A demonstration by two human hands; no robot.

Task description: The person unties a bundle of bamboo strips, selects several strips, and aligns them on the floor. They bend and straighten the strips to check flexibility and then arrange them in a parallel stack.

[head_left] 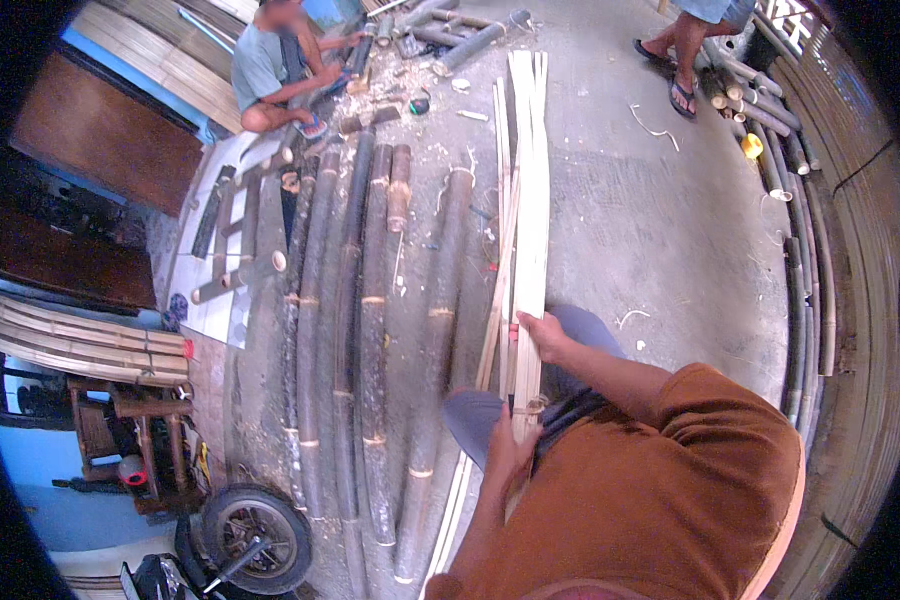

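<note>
A long bundle of pale split bamboo slats [532, 200] stretches away from my lap across the floor. My right hand [540, 335] is closed around its side, the thumb lying along the slats. A small red thing shows beside those fingers; I cannot make out what it is. Closer to my body, my left hand [510, 450] is closed at the near end of the bundle. A thin dark item sticks up by its fingers, too small to name. Loose narrow bamboo strips [500, 220] lie along the bundle's left side.
Several dark bamboo poles [373, 330] lie lengthwise to my left, near a bamboo frame [238, 230]. A wheel [257, 540] stands at lower left. One person [270, 70] sits working at far left; another's legs [682, 60] stand at far right beside stacked bamboo [760, 110].
</note>
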